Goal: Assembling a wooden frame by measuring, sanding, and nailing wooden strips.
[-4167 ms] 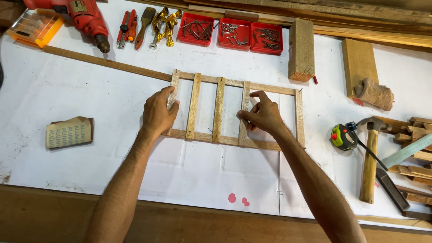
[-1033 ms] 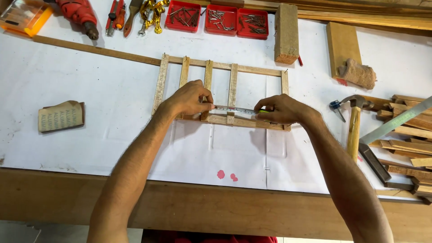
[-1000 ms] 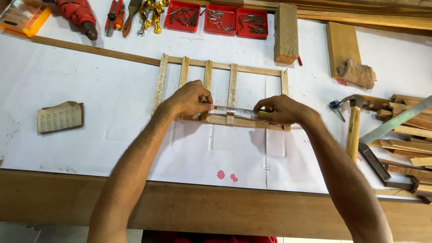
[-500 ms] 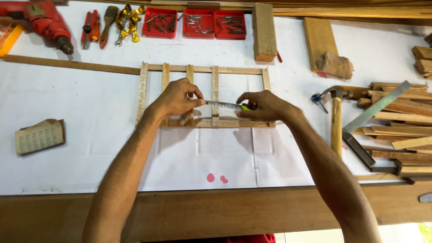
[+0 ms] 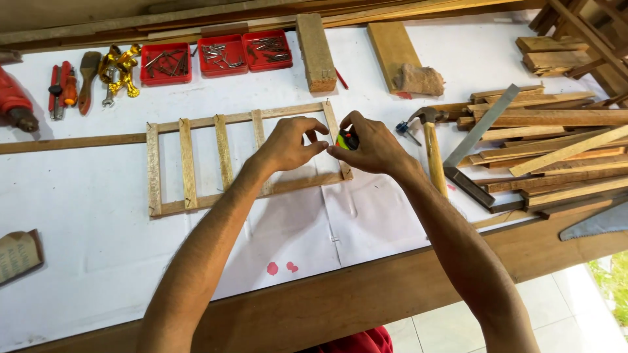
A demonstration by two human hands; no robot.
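Two bare hands are met above the right end of a wooden slatted frame [image 5: 190, 163], which is laid flat on the white-covered bench [image 5: 78, 209]. A small tape measure [image 5: 347, 139] is clasped in the right hand [image 5: 373, 147], fingers curled round it; the left hand [image 5: 288, 144] is brought against it from nine o'clock, fingertips pinched at its edge. A hammer [image 5: 432, 150] is seen at three o'clock, three red trays [image 5: 216, 55] at eleven o'clock, stacked wood strips [image 5: 556, 144] farther right

red trays [image 5: 218, 55], green-yellow tape measure [image 5: 345, 140]
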